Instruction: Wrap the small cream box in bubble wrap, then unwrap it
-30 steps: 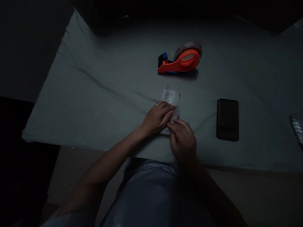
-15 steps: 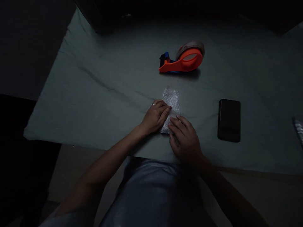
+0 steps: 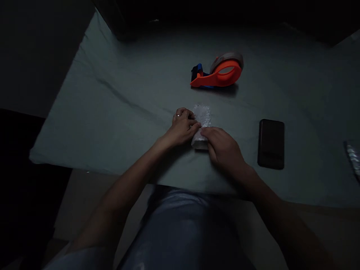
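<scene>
A narrow bundle of clear bubble wrap (image 3: 203,113) lies in front of me, its near end lifted slightly off the cloth. Along its left edge, my left hand (image 3: 182,126) grips it with bent fingers, the thumb resting on top. My right hand (image 3: 226,148) is closed around the near right side, thumb and fingers pressing the wrap. Whatever may be inside the wrap cannot be made out in the dim light.
Beyond the wrap stands an orange and blue tape dispenser (image 3: 218,77) with a roll of tape. To the right lies a black, phone-like slab (image 3: 271,144). A shiny item (image 3: 353,156) sits at the far right. Pale green cloth (image 3: 112,123) covers the table.
My right hand has gone from spread fingers to a closed grip on the wrap. The wrap's near end has risen and turned up. My left hand has shifted slightly away from me.
</scene>
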`<state>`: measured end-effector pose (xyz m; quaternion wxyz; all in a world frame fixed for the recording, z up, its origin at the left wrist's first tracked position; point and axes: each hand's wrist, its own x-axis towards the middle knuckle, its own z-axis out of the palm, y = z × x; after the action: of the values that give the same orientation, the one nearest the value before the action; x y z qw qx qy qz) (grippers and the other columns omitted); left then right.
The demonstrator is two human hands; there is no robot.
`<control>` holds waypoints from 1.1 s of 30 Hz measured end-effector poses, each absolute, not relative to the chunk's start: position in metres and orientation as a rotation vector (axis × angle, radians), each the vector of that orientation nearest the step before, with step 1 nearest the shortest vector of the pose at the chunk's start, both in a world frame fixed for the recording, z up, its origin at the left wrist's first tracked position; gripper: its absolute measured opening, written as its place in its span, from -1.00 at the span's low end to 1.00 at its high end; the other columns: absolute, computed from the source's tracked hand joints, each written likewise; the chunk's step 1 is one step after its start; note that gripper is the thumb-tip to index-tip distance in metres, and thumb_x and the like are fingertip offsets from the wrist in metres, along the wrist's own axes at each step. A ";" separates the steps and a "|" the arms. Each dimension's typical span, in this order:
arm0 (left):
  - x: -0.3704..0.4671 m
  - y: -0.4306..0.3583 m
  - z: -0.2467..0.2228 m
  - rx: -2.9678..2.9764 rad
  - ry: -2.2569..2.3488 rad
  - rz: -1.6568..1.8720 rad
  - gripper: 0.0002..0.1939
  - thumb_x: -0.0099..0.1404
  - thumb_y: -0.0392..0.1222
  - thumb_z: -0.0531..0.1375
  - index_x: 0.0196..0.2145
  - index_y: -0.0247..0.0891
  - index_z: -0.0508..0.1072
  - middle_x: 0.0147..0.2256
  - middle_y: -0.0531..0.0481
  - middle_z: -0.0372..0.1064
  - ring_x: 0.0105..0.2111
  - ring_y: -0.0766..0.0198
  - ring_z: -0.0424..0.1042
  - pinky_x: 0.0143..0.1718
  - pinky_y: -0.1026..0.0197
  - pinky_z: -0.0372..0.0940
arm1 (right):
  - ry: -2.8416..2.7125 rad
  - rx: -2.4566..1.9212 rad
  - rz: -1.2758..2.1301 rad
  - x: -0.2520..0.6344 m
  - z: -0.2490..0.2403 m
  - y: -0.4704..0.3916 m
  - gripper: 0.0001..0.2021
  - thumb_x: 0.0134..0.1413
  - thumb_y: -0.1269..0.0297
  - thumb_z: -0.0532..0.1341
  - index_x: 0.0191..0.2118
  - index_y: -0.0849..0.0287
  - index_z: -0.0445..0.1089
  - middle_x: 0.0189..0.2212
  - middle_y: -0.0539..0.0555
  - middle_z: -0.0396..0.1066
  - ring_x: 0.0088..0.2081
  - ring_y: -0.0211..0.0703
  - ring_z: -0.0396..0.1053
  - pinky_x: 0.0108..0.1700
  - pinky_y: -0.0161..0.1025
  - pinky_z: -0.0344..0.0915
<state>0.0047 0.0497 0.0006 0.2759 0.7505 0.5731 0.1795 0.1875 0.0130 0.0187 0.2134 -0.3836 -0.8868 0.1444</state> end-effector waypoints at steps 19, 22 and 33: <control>0.013 0.093 -0.011 1.790 1.878 0.625 -0.82 0.05 -0.21 0.34 -0.37 -0.27 0.44 -0.09 -0.19 0.30 0.13 -0.09 0.07 0.16 -0.13 0.03 | -2.511 -1.234 0.673 0.188 0.013 0.035 -0.52 0.06 0.29 0.21 0.12 0.25 0.24 0.06 0.32 0.15 0.09 0.14 0.20 0.09 0.03 0.27; 0.011 0.088 -0.003 1.694 1.665 0.762 -0.87 0.09 -0.30 0.28 -0.46 -0.27 0.35 -0.26 -0.08 0.33 -0.02 0.07 0.23 0.08 -0.02 0.14 | -2.503 -1.223 0.613 0.190 0.013 0.032 -0.51 0.02 0.33 0.22 0.12 0.19 0.25 -0.04 0.26 0.24 0.01 0.12 0.25 0.03 0.05 0.30; 0.008 0.018 0.030 0.962 0.826 0.809 -0.56 0.19 0.15 0.21 -0.12 -0.22 0.38 -0.16 -0.08 0.41 -0.11 0.15 0.42 -0.14 0.14 0.34 | -2.191 -1.139 0.513 0.205 0.045 0.004 -0.62 0.07 0.13 0.27 0.00 0.13 0.36 -0.09 0.21 0.31 -0.03 0.06 0.33 -0.02 0.04 0.35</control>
<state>0.0077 0.0182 0.0296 0.7304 0.4370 0.3750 0.3674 0.2052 0.0040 0.0447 0.3050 -0.4302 -0.8273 0.1936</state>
